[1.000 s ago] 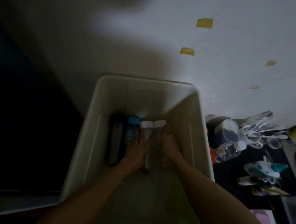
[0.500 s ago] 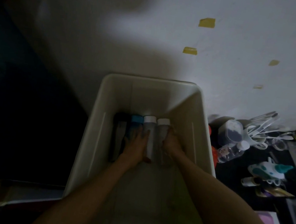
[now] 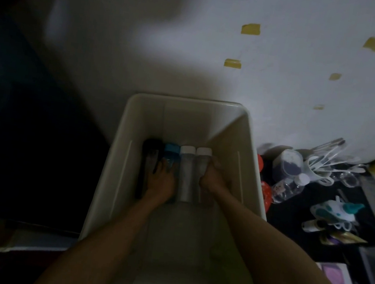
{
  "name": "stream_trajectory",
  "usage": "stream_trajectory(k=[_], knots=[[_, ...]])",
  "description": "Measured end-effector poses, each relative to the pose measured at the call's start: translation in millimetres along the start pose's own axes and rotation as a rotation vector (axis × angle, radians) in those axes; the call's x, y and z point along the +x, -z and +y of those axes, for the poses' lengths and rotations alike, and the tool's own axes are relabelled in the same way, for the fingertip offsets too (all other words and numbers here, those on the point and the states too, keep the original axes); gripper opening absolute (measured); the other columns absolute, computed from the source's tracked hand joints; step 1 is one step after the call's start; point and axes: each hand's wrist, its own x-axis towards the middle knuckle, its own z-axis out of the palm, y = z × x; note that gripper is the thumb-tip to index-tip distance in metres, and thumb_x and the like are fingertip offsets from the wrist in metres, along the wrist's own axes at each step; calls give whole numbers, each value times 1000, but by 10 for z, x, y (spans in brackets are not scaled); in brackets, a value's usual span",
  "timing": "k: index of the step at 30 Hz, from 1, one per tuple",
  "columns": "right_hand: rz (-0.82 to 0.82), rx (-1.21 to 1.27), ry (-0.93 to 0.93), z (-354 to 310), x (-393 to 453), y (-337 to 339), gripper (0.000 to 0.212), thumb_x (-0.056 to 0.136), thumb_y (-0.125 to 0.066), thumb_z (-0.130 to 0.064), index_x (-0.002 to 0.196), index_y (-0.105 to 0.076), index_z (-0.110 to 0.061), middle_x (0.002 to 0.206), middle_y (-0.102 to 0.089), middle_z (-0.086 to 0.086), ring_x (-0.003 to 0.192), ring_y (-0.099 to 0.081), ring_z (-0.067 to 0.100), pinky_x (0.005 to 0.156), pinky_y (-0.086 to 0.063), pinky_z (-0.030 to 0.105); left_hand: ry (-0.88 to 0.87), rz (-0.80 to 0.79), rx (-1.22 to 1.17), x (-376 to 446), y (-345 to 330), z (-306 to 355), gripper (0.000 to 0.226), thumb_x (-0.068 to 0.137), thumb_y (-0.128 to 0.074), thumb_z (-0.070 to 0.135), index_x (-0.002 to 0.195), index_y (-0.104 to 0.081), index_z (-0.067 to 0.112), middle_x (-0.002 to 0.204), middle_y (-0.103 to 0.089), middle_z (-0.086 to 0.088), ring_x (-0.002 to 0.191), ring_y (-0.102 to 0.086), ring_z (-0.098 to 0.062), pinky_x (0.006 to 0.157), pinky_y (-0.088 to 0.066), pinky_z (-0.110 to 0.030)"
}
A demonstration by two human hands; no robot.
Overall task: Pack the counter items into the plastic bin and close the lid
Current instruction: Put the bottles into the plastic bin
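Our left hand (image 3: 159, 182) pressed flat on bottles (image 3: 185, 173) at the bin's (image 3: 187, 103) far wall; right hand (image 3: 209, 181) gripped one. Loose row might roll.

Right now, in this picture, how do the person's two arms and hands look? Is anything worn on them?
Both forearms are bare up to the picture's lower edge: no sleeves show. The left hand and the right hand wear no gloves, and no watch, bracelet or ring can be seen. The light is dim, so small jewellery or marks could be missed.
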Motion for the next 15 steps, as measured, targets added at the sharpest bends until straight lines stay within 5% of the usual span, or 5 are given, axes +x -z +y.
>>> stream_trajectory(k=[5,8,10,12,15], knots=[[-94,-141,32,-146,-219,158,34,96,-52,-29,128,-47,-18,117,-56,3,103,-59,23,88,-50,32,-28,-38,44,-151,124,97,57,107,-29,30,156,-4,16,162,3,-8,149,2,-33,119,-4,-47],[-89,-159,85,-350,-388,365,25,97,-50,-26,120,-54,-15,120,-59,8,101,-60,22,84,-49,30,-82,-6,70,-189,230,99,42,103,-36,17,145,-36,8,154,-29,-15,142,-25,-35,114,-24,-48],[-102,-168,124,-521,-537,566,26,98,-49,-19,122,-55,-10,121,-61,13,104,-60,25,79,-46,28,-67,-10,-19,-195,340,95,24,101,-38,10,115,-56,6,125,-57,-18,104,-55,-27,84,-46,-37],[-65,-105,169,-706,-794,824,39,98,-51,-18,136,-47,-8,126,-60,12,109,-60,25,79,-43,26,-65,22,-121,-308,513,165,25,101,-39,16,84,-56,11,89,-64,-13,70,-53,-19,66,-49,-36],[74,62,304,-888,-1296,1228,40,97,-56,-20,136,-50,-14,124,-64,4,108,-62,13,90,-48,23,-121,132,-337,-675,802,357,25,100,-45,25,89,-61,10,81,-64,-7,72,-59,-20,69,-53,-38]])
